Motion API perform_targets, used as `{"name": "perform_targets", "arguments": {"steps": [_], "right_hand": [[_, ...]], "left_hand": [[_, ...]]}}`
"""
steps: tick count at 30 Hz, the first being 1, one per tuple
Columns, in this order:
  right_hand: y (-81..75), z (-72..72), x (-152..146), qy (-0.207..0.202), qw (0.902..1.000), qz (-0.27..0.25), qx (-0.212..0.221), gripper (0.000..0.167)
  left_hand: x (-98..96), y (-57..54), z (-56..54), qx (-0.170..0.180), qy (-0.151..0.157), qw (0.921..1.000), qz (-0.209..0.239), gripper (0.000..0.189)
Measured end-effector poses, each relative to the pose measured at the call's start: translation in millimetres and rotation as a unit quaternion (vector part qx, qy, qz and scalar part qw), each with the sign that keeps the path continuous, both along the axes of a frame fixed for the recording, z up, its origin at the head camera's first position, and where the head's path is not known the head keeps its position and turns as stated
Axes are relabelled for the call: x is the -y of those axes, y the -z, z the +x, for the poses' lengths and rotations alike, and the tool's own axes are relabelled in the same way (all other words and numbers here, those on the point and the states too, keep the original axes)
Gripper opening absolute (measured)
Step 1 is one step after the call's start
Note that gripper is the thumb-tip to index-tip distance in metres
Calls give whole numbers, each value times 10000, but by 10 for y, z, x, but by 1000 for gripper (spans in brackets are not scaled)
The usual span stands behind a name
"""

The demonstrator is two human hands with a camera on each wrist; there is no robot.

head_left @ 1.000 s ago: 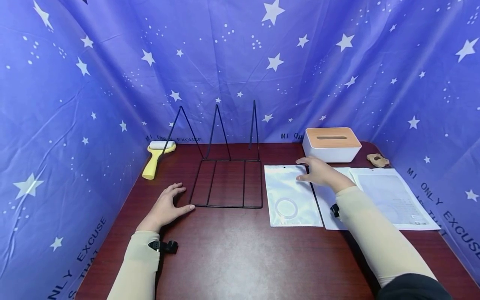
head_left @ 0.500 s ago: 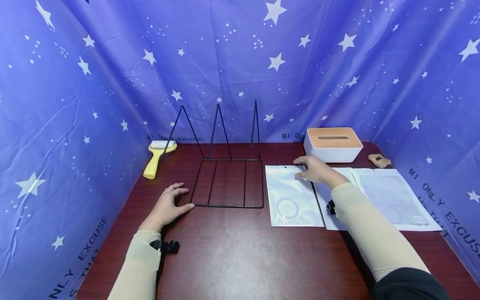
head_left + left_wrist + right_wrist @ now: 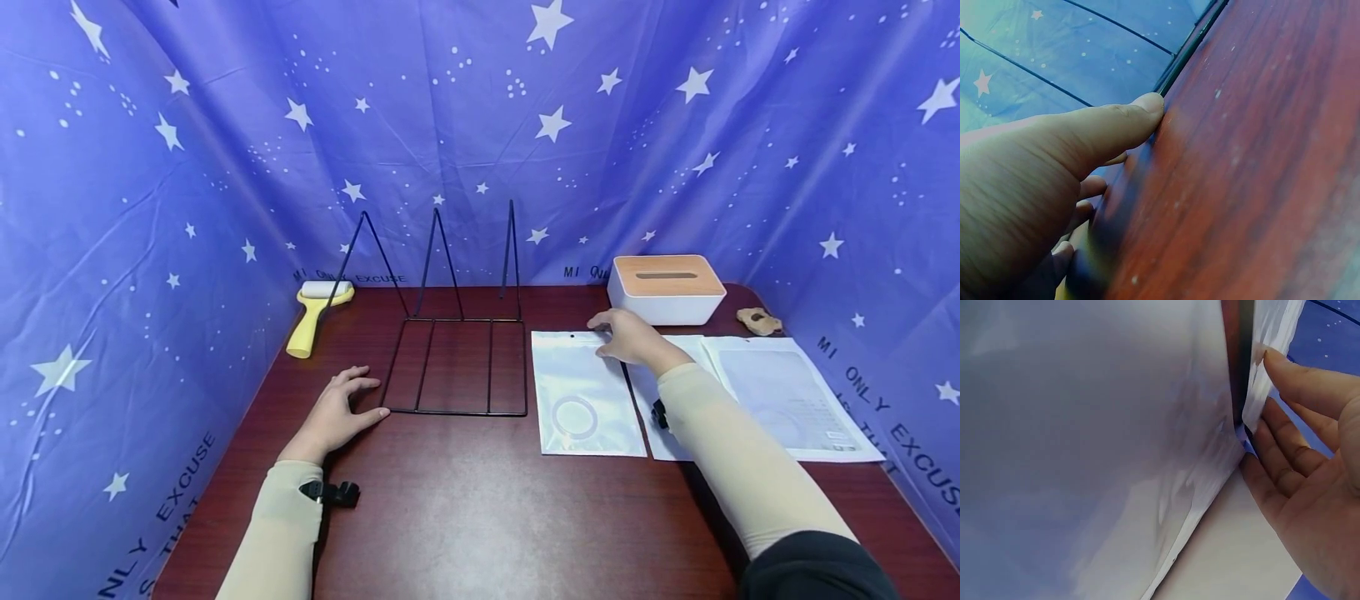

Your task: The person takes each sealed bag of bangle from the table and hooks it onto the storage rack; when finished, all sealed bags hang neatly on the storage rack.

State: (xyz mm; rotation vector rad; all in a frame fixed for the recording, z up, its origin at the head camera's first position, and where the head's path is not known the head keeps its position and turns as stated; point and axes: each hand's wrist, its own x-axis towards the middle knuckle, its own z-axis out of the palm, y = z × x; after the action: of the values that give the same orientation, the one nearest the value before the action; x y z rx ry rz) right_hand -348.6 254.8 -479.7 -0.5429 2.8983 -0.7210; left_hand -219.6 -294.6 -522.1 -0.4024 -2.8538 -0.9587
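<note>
1. Pouch [image 3: 573, 371] lies flat on the table [image 3: 465, 508], at 3 o'clock of the rack [image 3: 450, 412], near it but apart. The right hand [image 3: 633, 340] is at its 1 o'clock corner.
2. The step in hand, I judge, is getting hold of that pouch by its far edge, while the left hand [image 3: 326, 412] seems to steady the rack.
3. Right fingers: spread from the thumb, which touches the pouch, while they reach its far edge. A gap shows between; no firm pinch is visible.
4. Left fingers: spread and lightly bent, gripping nothing; the thumb tip touches the rack's 7 o'clock corner.
5. The next move calls for thumb and fingers to meet on the thin edge. The film looks slick and could slip.
6. Pouch: glossy, pearly, rectangular, with a hole at 12 o'clock and a pale ring [image 3: 556, 417] towards 6; whether printed or inside, I cannot tell. Rack: thin black wire, rectangular base, three peaked uprights at 12 o'clock. Table: reddish wood grain, with a sheen.
7. At the pouch's 3 o'clock lie two more pouches [image 3: 780, 400], partly behind the sleeve [image 3: 738, 446]. At its 1 o'clock stands a white box [image 3: 663, 310] with a slotted, wood-toned lid. A yellow-handled roller [image 3: 302, 333] lies at the rack's 10 o'clock.
</note>
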Motion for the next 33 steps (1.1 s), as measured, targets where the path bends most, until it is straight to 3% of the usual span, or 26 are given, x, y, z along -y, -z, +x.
{"name": "perform_targets", "arguments": {"steps": [6, 19, 25, 33], "right_hand": [[-7, 33, -6, 204, 9991, -367, 14, 45], [-37, 70, -25, 377, 9975, -585, 100, 11], [-60, 92, -98, 495, 9956, -779, 176, 4], [-162, 157, -189, 229, 9927, -1138, 324, 8]], "left_hand": [[-6, -7, 0, -1, 10, 10000, 14, 56], [4, 13, -2, 28, -20, 10000, -4, 57], [1, 7, -2, 61, -18, 10000, -5, 57], [-3, -8, 9, 89, -33, 10000, -11, 57]]}}
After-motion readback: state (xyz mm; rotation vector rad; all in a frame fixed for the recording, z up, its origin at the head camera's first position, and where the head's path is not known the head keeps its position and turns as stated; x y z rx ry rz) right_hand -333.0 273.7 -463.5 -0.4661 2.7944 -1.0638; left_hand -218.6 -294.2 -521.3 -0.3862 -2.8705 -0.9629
